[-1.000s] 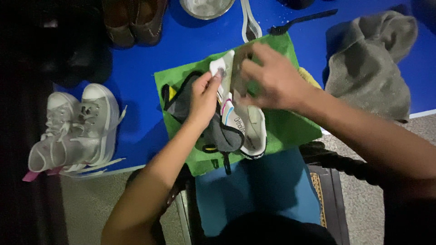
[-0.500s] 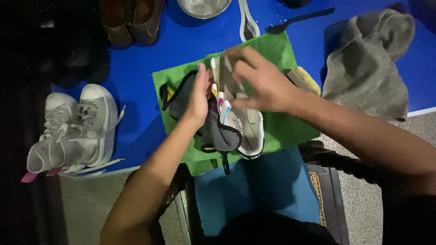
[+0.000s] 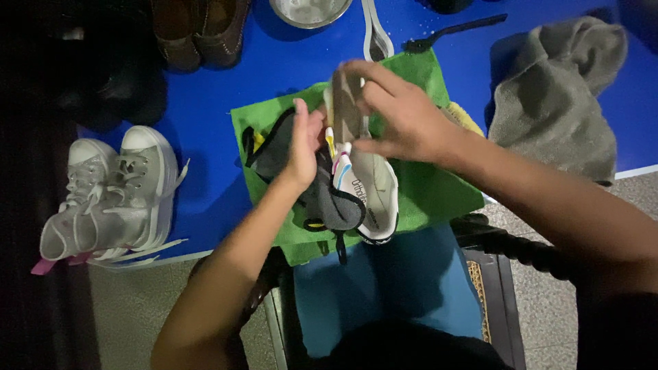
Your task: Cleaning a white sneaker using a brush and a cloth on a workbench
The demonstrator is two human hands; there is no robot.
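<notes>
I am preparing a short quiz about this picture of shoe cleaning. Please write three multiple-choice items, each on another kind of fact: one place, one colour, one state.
1. Where does the grey sneaker lie?
A. on the green cloth
B. inside the metal bowl
C. on the floor

2. What colour is the table top?
A. red
B. blue
C. white

3. What is the right hand doing?
A. resting flat on the table
B. holding a small brownish piece against the shoe
C. lifting the grey towel

Right letters: 1 A, the cloth spreads under the sneaker; 2 B, blue shows all around the cloth; 3 B, its fingers close on the piece beside the left hand.
</notes>
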